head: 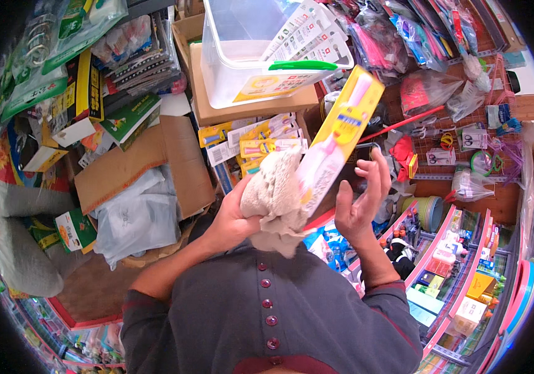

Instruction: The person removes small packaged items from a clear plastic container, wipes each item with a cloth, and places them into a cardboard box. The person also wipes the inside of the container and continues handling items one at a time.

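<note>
My left hand (232, 215) grips a crumpled cream cloth (274, 201) in front of my chest. The cloth lies against the lower part of a long yellow and white packaged item (334, 140), which stands tilted up to the right; how it is supported behind the cloth is hidden. My right hand (365, 196) is raised just right of the package, its fingers apart and bent, touching nothing that I can see. Several similar yellow packages (267, 140) lie in a box beyond the cloth.
A clear plastic bin (243, 77) with a green handle, holding cards, stands on a cardboard box (201, 100). On the left, an open carton (185, 173) contains plastic bags (136, 215). Stocked shelves (440, 276) and a wire rack with hanging scissors (475, 139) are on the right.
</note>
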A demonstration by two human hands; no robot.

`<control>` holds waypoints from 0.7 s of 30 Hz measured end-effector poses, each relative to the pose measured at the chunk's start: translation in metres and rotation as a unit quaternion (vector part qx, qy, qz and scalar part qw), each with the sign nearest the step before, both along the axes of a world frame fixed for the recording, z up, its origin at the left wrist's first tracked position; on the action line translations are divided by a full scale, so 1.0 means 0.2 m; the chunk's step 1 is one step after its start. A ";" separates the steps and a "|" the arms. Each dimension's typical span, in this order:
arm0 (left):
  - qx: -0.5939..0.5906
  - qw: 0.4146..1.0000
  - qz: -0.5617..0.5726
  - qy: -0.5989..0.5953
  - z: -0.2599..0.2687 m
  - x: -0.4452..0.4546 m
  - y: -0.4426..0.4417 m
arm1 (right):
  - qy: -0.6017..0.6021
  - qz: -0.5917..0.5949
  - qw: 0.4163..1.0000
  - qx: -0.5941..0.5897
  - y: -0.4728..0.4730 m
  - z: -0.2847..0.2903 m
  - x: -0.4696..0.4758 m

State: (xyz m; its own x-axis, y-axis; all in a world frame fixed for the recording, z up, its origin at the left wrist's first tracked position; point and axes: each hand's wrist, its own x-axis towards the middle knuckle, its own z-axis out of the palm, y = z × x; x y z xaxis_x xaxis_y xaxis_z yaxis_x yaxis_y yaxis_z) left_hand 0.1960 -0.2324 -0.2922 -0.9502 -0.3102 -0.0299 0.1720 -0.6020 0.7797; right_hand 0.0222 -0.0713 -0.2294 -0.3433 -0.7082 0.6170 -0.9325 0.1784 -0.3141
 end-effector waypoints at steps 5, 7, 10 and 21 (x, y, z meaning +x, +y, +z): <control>0.026 0.997 0.020 0.075 0.30 -0.15 0.00 | 0.176 0.090 0.980 -0.017 -0.16 0.27 -0.05; -0.024 0.995 0.039 0.088 0.37 -0.17 -0.02 | 0.229 0.075 0.970 -0.019 -0.24 0.41 -0.12; -0.012 0.989 0.064 0.129 0.37 -0.12 -0.06 | 0.168 0.107 0.979 -0.052 -0.40 0.54 -0.23; 0.004 0.983 0.166 -0.073 0.05 0.08 -0.12 | -0.356 0.150 0.919 0.076 -1.16 0.48 -0.78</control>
State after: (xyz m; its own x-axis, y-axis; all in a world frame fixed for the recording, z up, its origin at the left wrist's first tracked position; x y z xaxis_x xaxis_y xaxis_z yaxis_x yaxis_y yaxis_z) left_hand 0.2124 -0.2565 -0.2822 -0.7821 -0.6016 -0.1625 0.2467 -0.5383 0.8058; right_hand -0.1345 -0.3025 -0.1342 -0.3963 -0.8966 0.1974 -0.5152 0.0392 -0.8562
